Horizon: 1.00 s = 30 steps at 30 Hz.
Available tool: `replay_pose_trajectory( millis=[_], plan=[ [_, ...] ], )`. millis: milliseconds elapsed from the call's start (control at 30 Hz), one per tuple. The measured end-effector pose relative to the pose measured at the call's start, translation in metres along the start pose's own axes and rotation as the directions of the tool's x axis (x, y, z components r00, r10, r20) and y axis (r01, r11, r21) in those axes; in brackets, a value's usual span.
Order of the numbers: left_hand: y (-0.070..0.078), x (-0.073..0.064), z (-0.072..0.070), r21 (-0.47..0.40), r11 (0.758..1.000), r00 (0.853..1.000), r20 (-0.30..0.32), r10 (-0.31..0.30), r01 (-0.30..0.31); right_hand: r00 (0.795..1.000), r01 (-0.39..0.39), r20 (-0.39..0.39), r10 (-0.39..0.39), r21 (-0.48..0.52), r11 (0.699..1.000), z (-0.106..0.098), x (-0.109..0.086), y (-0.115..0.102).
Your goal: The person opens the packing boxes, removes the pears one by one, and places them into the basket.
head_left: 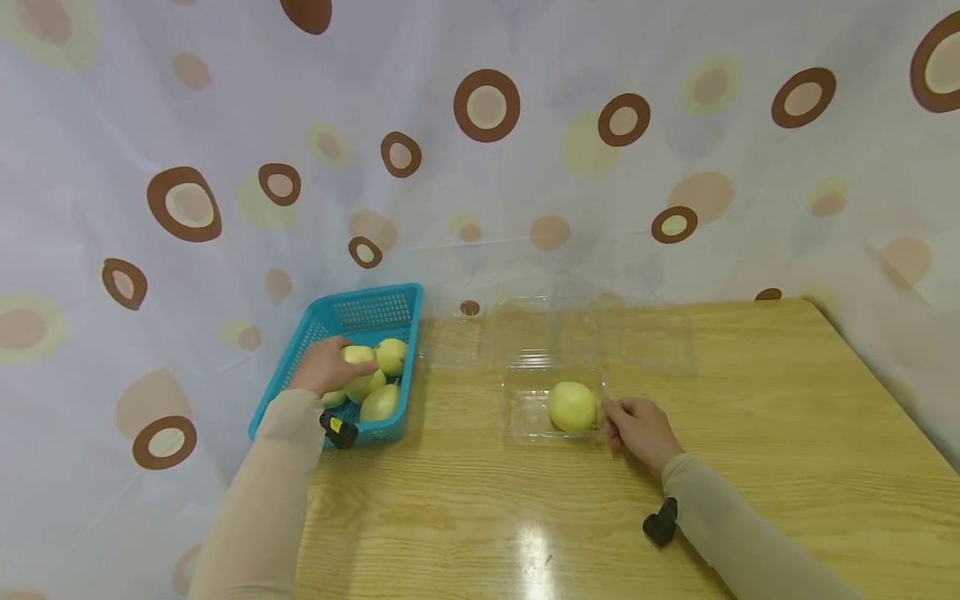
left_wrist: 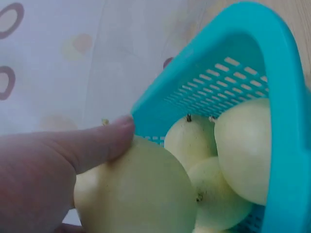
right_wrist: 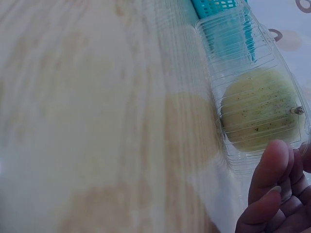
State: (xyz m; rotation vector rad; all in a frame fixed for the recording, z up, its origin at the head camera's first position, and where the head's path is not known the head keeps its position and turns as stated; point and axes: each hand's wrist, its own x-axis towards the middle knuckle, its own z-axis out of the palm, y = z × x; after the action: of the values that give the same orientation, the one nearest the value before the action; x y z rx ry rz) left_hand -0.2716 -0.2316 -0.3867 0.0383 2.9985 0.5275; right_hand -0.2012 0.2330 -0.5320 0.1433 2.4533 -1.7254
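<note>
My left hand (head_left: 324,367) grips a pale yellow pear (left_wrist: 141,189) over the blue plastic basket (head_left: 415,333), with the thumb across its top. More pears (head_left: 380,403) lie below it in the basket. To the right stands an open clear plastic box (head_left: 525,414) with one pear (head_left: 573,407) at the right side of its tray. My right hand (head_left: 640,429) holds the right rim of this box between thumb and curled fingers. In the right wrist view that pear (right_wrist: 260,110) shows through the ribbed wall, its stem towards the far side.
The box's raised clear lid (head_left: 525,325) leans back behind the tray. More clear plastic (head_left: 660,337) stands to its right, and another piece (head_left: 453,333) lies between basket and box. A patterned curtain (head_left: 555,183) closes off the back of the wooden table (head_left: 780,417).
</note>
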Motion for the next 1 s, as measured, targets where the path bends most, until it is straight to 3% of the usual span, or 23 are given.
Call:
replay_pose_trajectory(
  millis=[300,733,1000],
  plan=[
    [-0.014,-0.005,-0.004,0.084,0.991,0.989,0.102,-0.111,0.102,1.0,-0.014,-0.004,0.014,0.023,1.0,0.0,-0.001,0.0],
    [-0.036,-0.009,0.009,0.106,0.982,0.97,0.172,-0.174,0.157,1.0,-0.002,0.013,0.002,0.019,1.0,0.001,-0.003,0.0],
    [-0.041,-0.006,0.016,0.11,0.982,0.967,0.189,-0.172,0.153,1.0,-0.008,0.016,0.007,0.021,1.0,-0.001,-0.001,0.0]
  ],
)
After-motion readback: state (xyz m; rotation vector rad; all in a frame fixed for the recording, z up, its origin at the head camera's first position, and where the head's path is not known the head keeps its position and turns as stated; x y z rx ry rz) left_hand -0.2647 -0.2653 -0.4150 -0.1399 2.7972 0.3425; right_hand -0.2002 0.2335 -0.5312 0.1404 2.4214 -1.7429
